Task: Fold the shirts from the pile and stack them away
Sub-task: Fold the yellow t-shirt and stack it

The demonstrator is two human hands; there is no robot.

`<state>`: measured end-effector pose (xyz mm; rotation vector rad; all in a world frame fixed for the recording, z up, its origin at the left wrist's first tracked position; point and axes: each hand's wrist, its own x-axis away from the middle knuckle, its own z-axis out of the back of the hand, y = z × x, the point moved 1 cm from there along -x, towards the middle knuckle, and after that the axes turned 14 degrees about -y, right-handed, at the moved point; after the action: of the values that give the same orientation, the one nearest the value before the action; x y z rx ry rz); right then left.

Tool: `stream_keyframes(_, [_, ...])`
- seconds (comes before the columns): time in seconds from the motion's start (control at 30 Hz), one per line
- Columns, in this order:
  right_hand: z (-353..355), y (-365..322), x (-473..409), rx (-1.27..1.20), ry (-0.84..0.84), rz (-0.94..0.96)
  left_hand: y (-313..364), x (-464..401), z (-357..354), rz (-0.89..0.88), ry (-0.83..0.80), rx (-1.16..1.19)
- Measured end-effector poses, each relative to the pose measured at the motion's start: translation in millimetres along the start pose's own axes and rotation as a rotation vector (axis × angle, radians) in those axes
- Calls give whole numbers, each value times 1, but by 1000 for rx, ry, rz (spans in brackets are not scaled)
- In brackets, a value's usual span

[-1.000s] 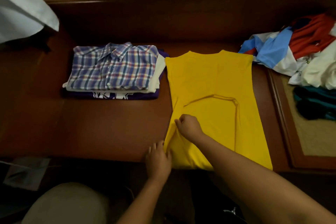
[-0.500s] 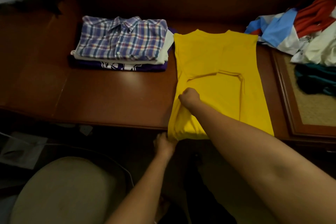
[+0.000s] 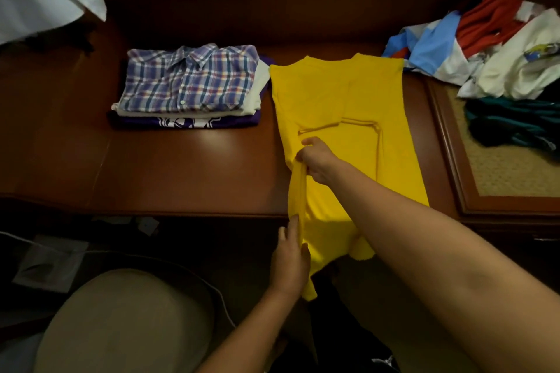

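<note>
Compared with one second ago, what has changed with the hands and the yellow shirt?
The left hand moved down past the table edge, pulling the yellow shirt's left edge taut and lifted. The right hand kept its grip there. The folded stack and the unfolded pile stayed put.

one yellow shirt point(image 3: 375, 100) lies spread on the counter point(image 3: 181, 166). left of the yellow shirt, one stack point(image 3: 188, 91) holds three folded garments. right of it sits one loose pile point(image 3: 491, 48); its count cannot be told. two hands show.
</note>
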<state>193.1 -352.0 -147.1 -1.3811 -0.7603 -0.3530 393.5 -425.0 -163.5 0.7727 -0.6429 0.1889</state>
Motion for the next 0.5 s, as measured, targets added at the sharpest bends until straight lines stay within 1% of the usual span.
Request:
stream_keyframes(0.1, [26, 16, 18, 303, 67, 48, -2, -2, -15, 6, -247, -84])
stream_keyframes(0.13, [34, 25, 27, 366, 88, 60, -3, -1, -15, 8, -312, -69])
stream_keyframes(0.17, [41, 36, 35, 381, 93, 66, -5, -1, -13, 4, -343, -46])
stream_keyframes(0.23, [51, 60, 54, 342, 119, 89, -10, -2, -7, -14, -317, -17])
stream_keyframes(0.3, [59, 89, 77, 278, 160, 96, -16, -4, 2, -12, -240, 56])
stream_keyframes(0.4, [75, 133, 117, 59, 195, 47, -29, -17, 16, 81, -149, 207])
stream_keyframes(0.5, [95, 167, 142, -75, 274, -31, -38, -31, 22, 198, -85, 325])
